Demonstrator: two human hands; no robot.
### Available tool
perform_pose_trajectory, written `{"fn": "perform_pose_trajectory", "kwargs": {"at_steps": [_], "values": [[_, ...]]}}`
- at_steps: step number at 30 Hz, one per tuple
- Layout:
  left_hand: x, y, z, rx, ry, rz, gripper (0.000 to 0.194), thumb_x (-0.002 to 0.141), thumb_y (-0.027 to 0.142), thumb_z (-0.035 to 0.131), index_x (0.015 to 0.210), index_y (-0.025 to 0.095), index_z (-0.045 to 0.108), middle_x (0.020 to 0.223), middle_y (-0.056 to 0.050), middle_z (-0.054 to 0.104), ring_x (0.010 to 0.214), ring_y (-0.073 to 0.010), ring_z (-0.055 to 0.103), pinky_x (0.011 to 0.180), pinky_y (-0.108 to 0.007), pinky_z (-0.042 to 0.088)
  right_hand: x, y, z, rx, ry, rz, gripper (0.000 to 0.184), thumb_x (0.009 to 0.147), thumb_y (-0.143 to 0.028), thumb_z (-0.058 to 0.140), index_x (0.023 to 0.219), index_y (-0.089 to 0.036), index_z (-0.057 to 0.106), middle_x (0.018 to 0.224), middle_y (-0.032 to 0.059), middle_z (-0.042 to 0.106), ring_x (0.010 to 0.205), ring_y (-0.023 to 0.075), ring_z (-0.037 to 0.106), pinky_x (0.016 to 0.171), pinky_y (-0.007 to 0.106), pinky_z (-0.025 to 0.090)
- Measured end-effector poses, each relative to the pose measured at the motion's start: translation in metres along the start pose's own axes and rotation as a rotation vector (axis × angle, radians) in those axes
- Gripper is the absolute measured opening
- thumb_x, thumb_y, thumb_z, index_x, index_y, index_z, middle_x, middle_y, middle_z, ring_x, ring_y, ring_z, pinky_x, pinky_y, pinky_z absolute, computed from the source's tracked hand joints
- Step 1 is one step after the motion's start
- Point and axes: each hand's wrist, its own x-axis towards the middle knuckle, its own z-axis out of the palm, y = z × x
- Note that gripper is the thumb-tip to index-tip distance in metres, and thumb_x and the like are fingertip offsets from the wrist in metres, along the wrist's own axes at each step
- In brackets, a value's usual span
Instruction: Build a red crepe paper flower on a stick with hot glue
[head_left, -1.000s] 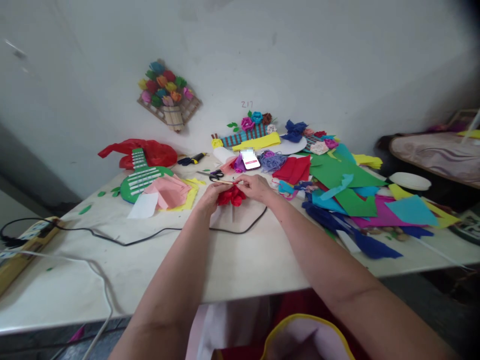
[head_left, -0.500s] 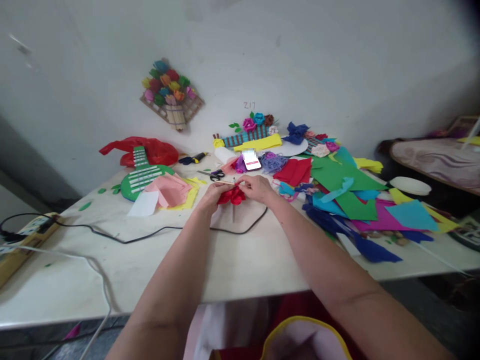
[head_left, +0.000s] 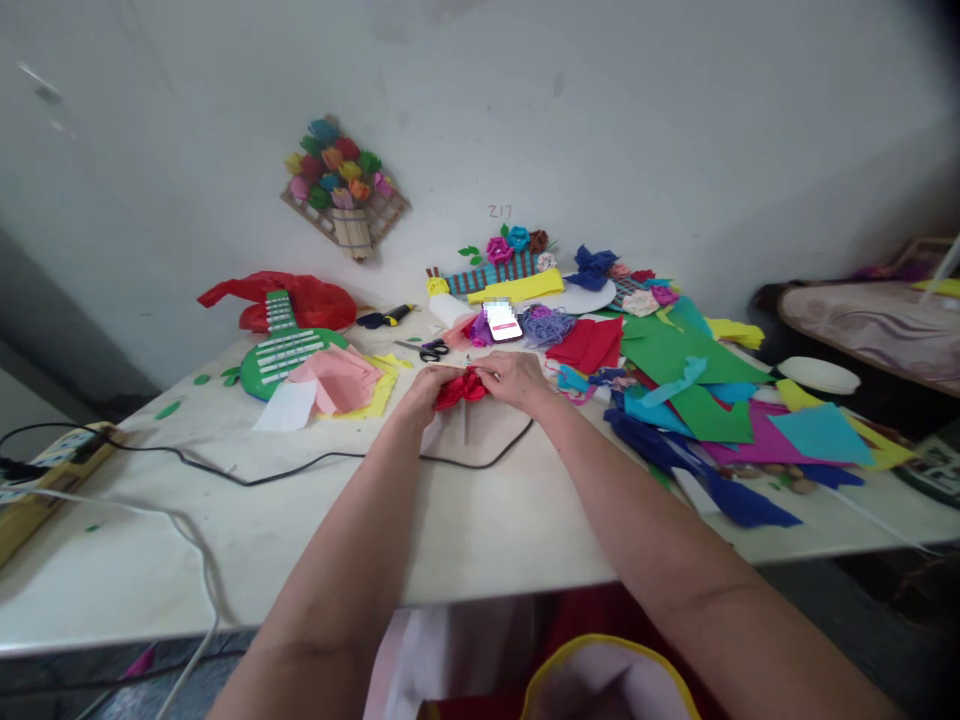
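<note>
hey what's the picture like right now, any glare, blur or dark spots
Head view: phone screen glows near white, a pixelated patch over its top; upper right corner dark; held red paper soft in detail; white cable casts a faint shadow on the table.

Left hand (head_left: 429, 392), right hand (head_left: 516, 380) pinch red paper (head_left: 456, 390) over table (head_left: 517, 530); scissors (head_left: 433, 352), phone (head_left: 504, 324) just beyond; colored sheets (head_left: 694, 345) to right.

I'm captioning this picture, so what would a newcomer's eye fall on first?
Probably the bright red bunch, held between the left hand and right hand over the table. Next, perhaps, the colorful flower bouquet on the wall at upper left, and the heap of colored sheets on the table's right side.
</note>
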Motion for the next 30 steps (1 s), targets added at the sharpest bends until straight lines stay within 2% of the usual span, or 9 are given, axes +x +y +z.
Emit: {"fn": "perform_pose_trajectory", "kwargs": {"at_steps": [7,9,15,19,27,30], "values": [[-0.006,0.009,0.005,-0.039,0.03,-0.066,0.023,0.057,0.033,0.076,0.066,0.014,0.067,0.061,-0.004,0.065,0.05,-0.0136,0.058,0.046,-0.023,0.041,0.001,0.004,-0.001,-0.088,-0.015,-0.092,0.034,0.094,-0.029,0.044,0.113,-0.026,0.072,0.099,0.0063,0.074,0.092,0.0193,0.064,0.073,0.027,0.041],[-0.008,0.011,0.007,-0.04,0.032,-0.044,0.023,0.058,0.033,0.076,0.069,0.014,0.067,0.062,-0.005,0.065,0.05,-0.0131,0.057,0.046,-0.024,0.041,0.001,0.005,-0.002,-0.09,-0.017,-0.115,0.034,0.095,-0.028,0.043,0.113,-0.025,0.072,0.098,0.0071,0.073,0.092,0.0195,0.064,0.073,0.027,0.041],[-0.01,0.014,0.008,-0.117,0.029,-0.002,0.033,0.059,0.022,0.077,0.09,0.014,0.069,0.075,-0.006,0.071,0.061,-0.0148,0.064,0.056,-0.024,0.048,0.0,0.003,-0.005,-0.049,0.024,-0.121,0.04,0.094,-0.024,0.044,0.13,-0.023,0.062,0.118,0.0083,0.07,0.104,0.0206,0.063,0.082,0.028,0.043],[-0.008,0.012,0.007,-0.148,0.026,0.002,0.032,0.06,0.017,0.076,0.091,0.014,0.069,0.078,-0.006,0.072,0.069,-0.0165,0.067,0.066,-0.026,0.052,0.0,-0.001,-0.009,-0.063,0.011,-0.09,0.043,0.094,-0.025,0.044,0.134,-0.022,0.058,0.116,0.0093,0.071,0.103,0.0222,0.063,0.08,0.028,0.043],[-0.007,0.011,0.006,-0.2,0.029,-0.016,0.038,0.058,0.014,0.077,0.095,0.014,0.068,0.079,-0.006,0.072,0.069,-0.0159,0.068,0.068,-0.026,0.053,0.0,0.002,-0.002,-0.067,0.043,-0.12,0.037,0.095,-0.025,0.042,0.126,-0.02,0.063,0.12,0.0095,0.069,0.104,0.0223,0.062,0.083,0.029,0.042],[-0.006,0.011,0.006,-0.202,0.023,-0.013,0.039,0.058,0.015,0.078,0.095,0.014,0.067,0.079,-0.006,0.072,0.07,-0.0167,0.069,0.069,-0.026,0.053,0.0,0.003,-0.001,-0.063,0.06,-0.137,0.034,0.096,-0.026,0.04,0.116,-0.019,0.067,0.115,0.0093,0.071,0.102,0.0209,0.062,0.083,0.028,0.041]]}}
